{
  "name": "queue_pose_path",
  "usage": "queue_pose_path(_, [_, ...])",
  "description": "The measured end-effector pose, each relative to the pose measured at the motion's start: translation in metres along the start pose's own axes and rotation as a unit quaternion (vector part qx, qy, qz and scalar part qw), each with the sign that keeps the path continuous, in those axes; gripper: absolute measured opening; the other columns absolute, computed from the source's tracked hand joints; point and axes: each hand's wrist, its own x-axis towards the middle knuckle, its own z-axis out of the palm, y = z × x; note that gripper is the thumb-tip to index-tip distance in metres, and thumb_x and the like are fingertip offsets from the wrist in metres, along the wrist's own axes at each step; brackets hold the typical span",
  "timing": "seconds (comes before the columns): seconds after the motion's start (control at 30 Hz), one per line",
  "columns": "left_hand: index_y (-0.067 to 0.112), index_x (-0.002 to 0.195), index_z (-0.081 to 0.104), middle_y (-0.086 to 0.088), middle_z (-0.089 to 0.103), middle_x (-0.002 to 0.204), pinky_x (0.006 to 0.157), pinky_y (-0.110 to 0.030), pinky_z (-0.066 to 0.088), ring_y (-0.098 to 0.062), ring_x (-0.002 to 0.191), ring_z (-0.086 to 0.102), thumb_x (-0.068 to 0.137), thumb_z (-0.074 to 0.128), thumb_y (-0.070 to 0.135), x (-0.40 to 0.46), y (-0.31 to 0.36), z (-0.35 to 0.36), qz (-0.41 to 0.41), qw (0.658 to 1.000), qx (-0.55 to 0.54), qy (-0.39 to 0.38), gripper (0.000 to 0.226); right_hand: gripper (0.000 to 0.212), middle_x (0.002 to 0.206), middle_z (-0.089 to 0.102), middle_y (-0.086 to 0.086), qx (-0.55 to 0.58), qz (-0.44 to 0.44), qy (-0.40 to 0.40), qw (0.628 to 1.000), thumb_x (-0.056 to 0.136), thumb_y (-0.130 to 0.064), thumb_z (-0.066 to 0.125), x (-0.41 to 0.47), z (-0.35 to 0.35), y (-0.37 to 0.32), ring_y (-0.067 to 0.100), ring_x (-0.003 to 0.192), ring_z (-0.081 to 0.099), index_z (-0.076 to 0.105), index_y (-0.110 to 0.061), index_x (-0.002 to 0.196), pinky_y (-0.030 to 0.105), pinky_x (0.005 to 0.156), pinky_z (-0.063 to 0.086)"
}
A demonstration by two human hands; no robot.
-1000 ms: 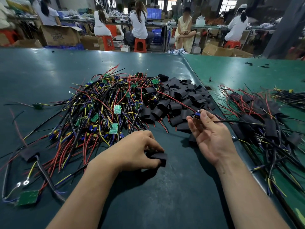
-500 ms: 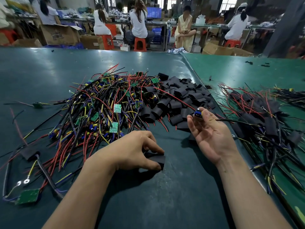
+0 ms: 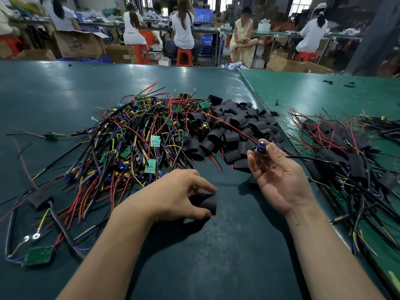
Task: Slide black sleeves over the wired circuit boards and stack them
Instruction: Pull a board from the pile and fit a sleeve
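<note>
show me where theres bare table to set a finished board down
Bare dark green table mat lies near, between the two forearms, and far, beyond the tangled pile of wired green circuit boards. Crowded: that pile on the left, the heap of loose black sleeves in the middle, and the stack of sleeved boards on the right.
</note>
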Motion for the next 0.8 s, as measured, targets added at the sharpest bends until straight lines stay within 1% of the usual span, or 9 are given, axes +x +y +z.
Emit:
queue_pose_path(0.13, [0.024, 0.102, 0.077, 0.007, 0.07, 0.092, 0.079, -0.024, 0.051, -0.006, 0.083, 0.063, 0.077, 0.078, 0.023, 0.0, 0.002, 0.001, 0.034, 0.998, -0.01, 0.056, 0.025, 0.017, 0.082, 0.07, 0.01, 0.011, 0.001, -0.003, 1.0, 0.082, -0.016, 0.063, 0.0, -0.002, -0.002, 0.023, 0.078, 0.072, 0.076, -0.005, 0.085, 0.028, 0.07, 0.059])
queue_pose_path(0.23, [0.017, 0.09, 0.078, 0.007, 0.073, 0.077, 0.07, -0.028, 0.057, -0.005, 0.069, 0.068, 0.08, 0.074, 0.01, 0.0, -0.005, 0.0, 0.02, 0.985, -0.098, 0.141, 0.013, 0.018, 0.081, 0.071, 0.011, 0.016, 0.009, -0.005, 1.0, 0.082, -0.017, 0.063, -0.001, -0.003, -0.004, 0.023, 0.078, 0.072, 0.078, -0.006, 0.082, 0.027, 0.07, 0.059])
queue_pose_path(0.37, [0.019, 0.097, 0.064, 0.003, 0.07, 0.085, 0.071, -0.032, 0.058, -0.008, 0.072, 0.067, 0.092, 0.061, 0.006, 0.005, -0.008, 0.003, 0.011, 0.964, -0.157, 0.214, 0.015, 0.018, 0.08, 0.069, 0.012, 0.011, 0.012, -0.004, 1.0, 0.082, -0.017, 0.063, -0.002, -0.004, -0.005, 0.023, 0.077, 0.071, 0.077, -0.006, 0.085, 0.027, 0.068, 0.059])
queue_pose_path(0.43, [0.022, 0.101, 0.053, -0.002, 0.064, 0.092, 0.069, -0.031, 0.058, -0.011, 0.07, 0.068, 0.099, 0.047, 0.003, 0.009, -0.006, 0.003, -0.011, 0.935, -0.24, 0.261, 0.02, 0.018, 0.08, 0.069, 0.011, 0.011, 0.011, -0.004, 1.0, 0.081, -0.017, 0.063, -0.003, -0.003, -0.005, 0.023, 0.076, 0.071, 0.076, -0.006, 0.085, 0.027, 0.067, 0.059])
queue_pose_path(0.53, [0.025, 0.106, 0.055, 0.002, 0.055, 0.082, 0.06, -0.028, 0.047, -0.01, 0.061, 0.053, 0.102, 0.04, 0.006, 0.013, -0.007, 0.0, -0.074, 0.9, -0.328, 0.276, 0.025, 0.018, 0.079, 0.069, 0.011, 0.006, 0.007, -0.005, 1.0, 0.081, -0.017, 0.062, -0.004, -0.002, -0.005, 0.023, 0.075, 0.071, 0.076, -0.006, 0.084, 0.027, 0.066, 0.059])
queue_pose_path(0.63, [0.024, 0.116, 0.062, 0.015, 0.05, 0.071, 0.054, -0.01, 0.038, 0.003, 0.058, 0.05, 0.099, 0.053, 0.014, 0.013, -0.009, 0.001, -0.07, 0.912, -0.322, 0.244, 0.022, 0.018, 0.08, 0.068, 0.011, 0.002, 0.01, -0.008, 1.0, 0.081, -0.016, 0.062, -0.004, -0.001, -0.005, 0.023, 0.075, 0.071, 0.076, -0.006, 0.085, 0.027, 0.067, 0.059])
queue_pose_path(0.7, [0.021, 0.121, 0.063, 0.02, 0.054, 0.066, 0.057, -0.006, 0.038, 0.008, 0.059, 0.052, 0.097, 0.056, 0.012, 0.012, -0.009, 0.0, -0.049, 0.923, -0.285, 0.255, 0.026, 0.018, 0.081, 0.068, 0.011, 0.004, 0.01, -0.01, 1.0, 0.081, -0.015, 0.061, -0.005, -0.002, -0.005, 0.023, 0.075, 0.071, 0.074, -0.004, 0.088, 0.026, 0.067, 0.059])
queue_pose_path(0.77, [0.018, 0.12, 0.066, 0.018, 0.064, 0.074, 0.066, -0.005, 0.042, 0.008, 0.066, 0.057, 0.096, 0.059, 0.008, 0.01, -0.01, -0.005, -0.028, 0.922, -0.271, 0.274, 0.027, 0.02, 0.082, 0.068, 0.012, -0.001, 0.005, -0.014, 1.0, 0.081, -0.015, 0.06, -0.005, -0.003, -0.006, 0.023, 0.074, 0.071, 0.073, -0.003, 0.09, 0.026, 0.067, 0.059])
queue_pose_path(0.8, [0.018, 0.116, 0.068, 0.01, 0.07, 0.082, 0.07, -0.008, 0.045, 0.006, 0.069, 0.06, 0.094, 0.062, 0.007, 0.009, -0.012, -0.007, -0.018, 0.923, -0.264, 0.279, 0.026, 0.02, 0.082, 0.069, 0.012, -0.009, 0.0, -0.016, 1.0, 0.081, -0.014, 0.059, -0.004, -0.003, -0.006, 0.023, 0.074, 0.072, 0.073, -0.002, 0.09, 0.026, 0.067, 0.059])
